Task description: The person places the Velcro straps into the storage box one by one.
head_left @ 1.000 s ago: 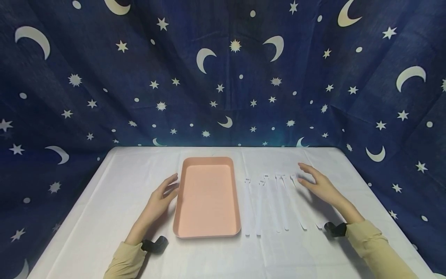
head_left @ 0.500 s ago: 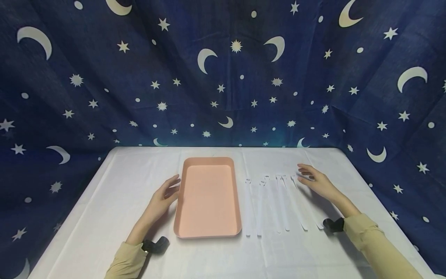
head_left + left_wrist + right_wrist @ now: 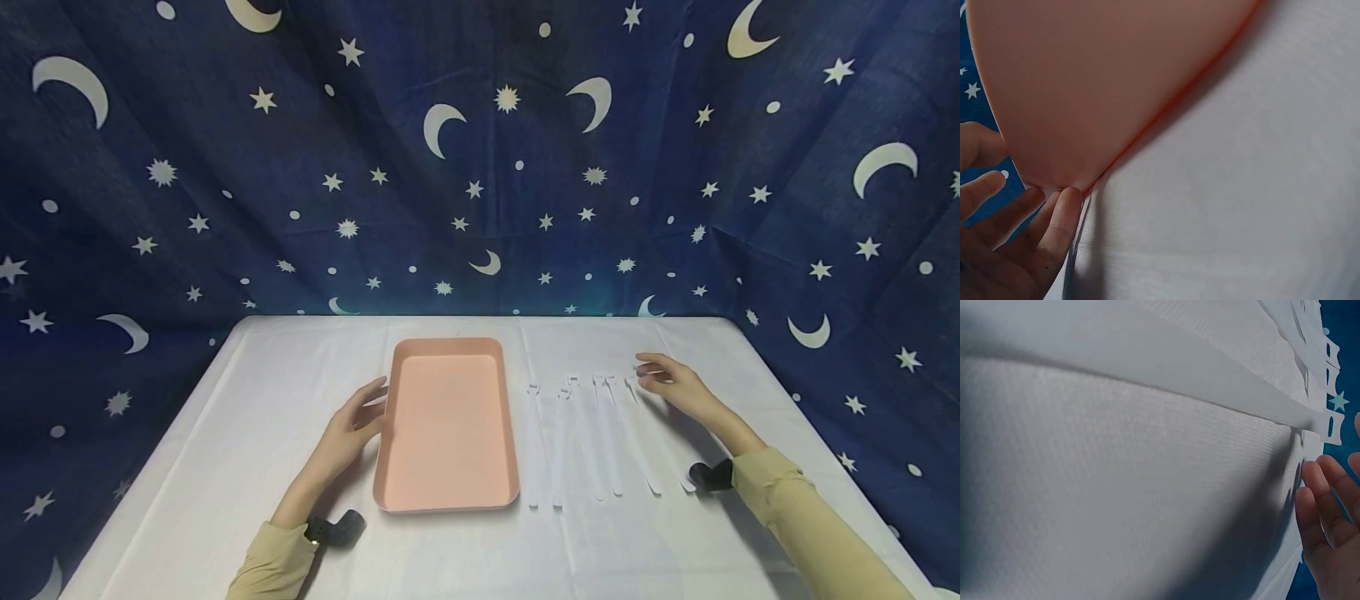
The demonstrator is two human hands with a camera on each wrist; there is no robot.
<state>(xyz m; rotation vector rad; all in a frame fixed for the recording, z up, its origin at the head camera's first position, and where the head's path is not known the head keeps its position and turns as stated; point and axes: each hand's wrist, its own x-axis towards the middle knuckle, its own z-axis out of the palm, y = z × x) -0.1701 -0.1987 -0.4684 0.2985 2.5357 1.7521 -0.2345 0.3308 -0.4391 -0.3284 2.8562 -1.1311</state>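
Note:
A shallow pink rectangular tray point(image 3: 450, 433) lies on the white-covered table. My left hand point(image 3: 345, 425) is at its left side, fingers loosely bent; in the left wrist view, fingertips point(image 3: 1067, 201) touch the tray's outer wall. To the right of the tray, several flat white strips point(image 3: 558, 454) with slotted heads lie roughly side by side, heads pointing away. My right hand point(image 3: 678, 393) hovers by the head of the rightmost strip point(image 3: 677, 467), fingers relaxed and holding nothing. The right wrist view has a white strip point(image 3: 1166, 369) ending in a slotted head, apart from the fingertips point(image 3: 1305, 500).
A white cloth point(image 3: 480, 554) covers the table. Behind it hangs a dark blue curtain point(image 3: 480, 208) with moons and stars. Black wrist-worn devices point(image 3: 341, 529) sit at both cuffs.
My right hand has shifted slightly left, its fingers drawing a little closer together near the rightmost strip's head. My left hand has moved slightly right against the tray.

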